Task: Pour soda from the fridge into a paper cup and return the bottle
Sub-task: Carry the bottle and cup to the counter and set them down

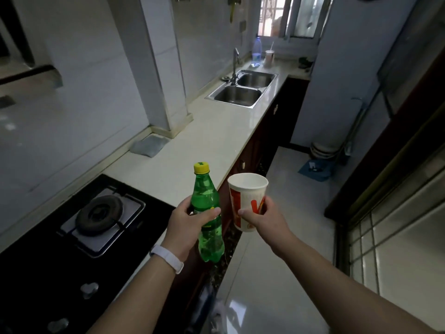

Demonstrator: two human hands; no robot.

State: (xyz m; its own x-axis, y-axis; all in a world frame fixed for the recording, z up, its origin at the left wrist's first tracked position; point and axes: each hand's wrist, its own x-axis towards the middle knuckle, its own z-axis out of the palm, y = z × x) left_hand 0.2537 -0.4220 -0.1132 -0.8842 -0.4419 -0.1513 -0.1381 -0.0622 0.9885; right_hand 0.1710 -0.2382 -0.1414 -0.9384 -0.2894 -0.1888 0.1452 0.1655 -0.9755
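Observation:
My left hand (187,227) grips a green soda bottle (207,196) around its middle; the bottle stands nearly upright and its yellow cap (201,168) is on. My right hand (266,219) holds a white paper cup (245,191) with red and orange print by its lower half. The cup is upright, its mouth open toward me, and it looks empty. Both are held in the air at the front edge of the white counter (192,145), the cup just right of the bottle and a little apart from it.
A black gas hob (101,213) lies left of my hands. Further along the counter are a folded grey cloth (150,145), a double steel sink (240,89) with a tap, a water bottle (257,51) and another cup. Tiled floor runs on the right.

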